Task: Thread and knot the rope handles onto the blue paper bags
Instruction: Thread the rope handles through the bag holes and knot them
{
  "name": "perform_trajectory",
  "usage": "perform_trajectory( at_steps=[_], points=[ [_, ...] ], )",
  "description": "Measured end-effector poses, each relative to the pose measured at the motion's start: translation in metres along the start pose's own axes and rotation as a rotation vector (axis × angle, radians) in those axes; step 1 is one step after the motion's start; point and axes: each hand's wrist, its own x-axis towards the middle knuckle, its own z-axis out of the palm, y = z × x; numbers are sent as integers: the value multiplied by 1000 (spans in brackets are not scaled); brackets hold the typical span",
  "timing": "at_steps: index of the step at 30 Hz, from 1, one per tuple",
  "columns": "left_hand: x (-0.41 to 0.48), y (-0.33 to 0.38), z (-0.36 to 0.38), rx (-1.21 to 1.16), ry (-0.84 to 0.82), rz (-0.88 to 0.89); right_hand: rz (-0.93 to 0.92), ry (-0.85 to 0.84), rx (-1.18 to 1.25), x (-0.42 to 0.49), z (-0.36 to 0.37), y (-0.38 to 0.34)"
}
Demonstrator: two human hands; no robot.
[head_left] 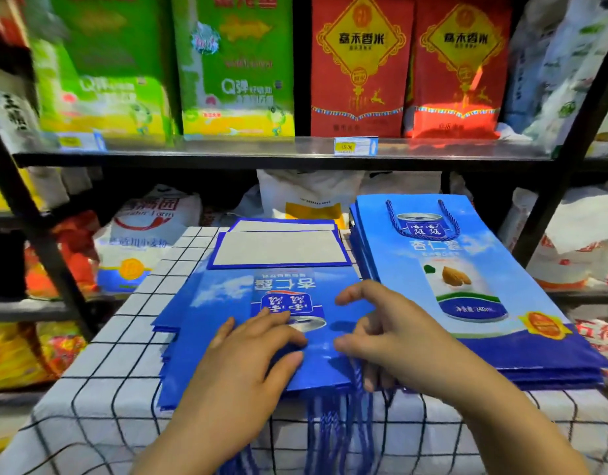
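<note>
The left hand lies flat on the top blue bag, fingers straight and spread, pressing it down. The right hand sits just beside it at the bag's near right corner. Its thumb is on the printed face, its forefinger is lifted, and its lower fingers curl down over the near edge among the loose ropes. Blur hides whether those fingers pinch a rope, the bag edge, or nothing. The two hands are near each other but not touching.

This bag tops a stack of flat bags with its mouth end towards the person, and no handle shows on it. The blue ropes lie partly under the stack's near edge and hang off the front of the counter. To the right is a second pile whose top finished bag carries a threaded rope handle.

The step in hand looks like the start of a fresh bag: steadying it and reaching for one rope. The next move likely calls for drawing a single rope free of the bunch, finding the holes near the mouth, and feeding an end through while the left hand keeps the bag from sliding.

Behind the counter, a shelf holds green and red sacks.
</note>
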Motion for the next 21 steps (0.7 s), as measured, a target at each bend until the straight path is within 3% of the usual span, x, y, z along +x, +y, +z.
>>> perform_trajectory(
  at_steps=[3,5,7,14,17,21],
  points=[
    [-2,18,-8,-281,17,35,47,114,312,5,14,0],
    [-4,34,-5,-206,-51,52,72,200,397,4,22,6],
    [-4,34,12,39,-21,85,95,264,462,1,29,13],
    [-3,44,9,-116,99,-141,75,363,605,-5,36,22],
    [8,41,-1,-543,114,-311,13,312,454,-10,38,23],
    [26,32,-14,-853,2,-409,-93,185,-162,-16,44,18]
  ],
)
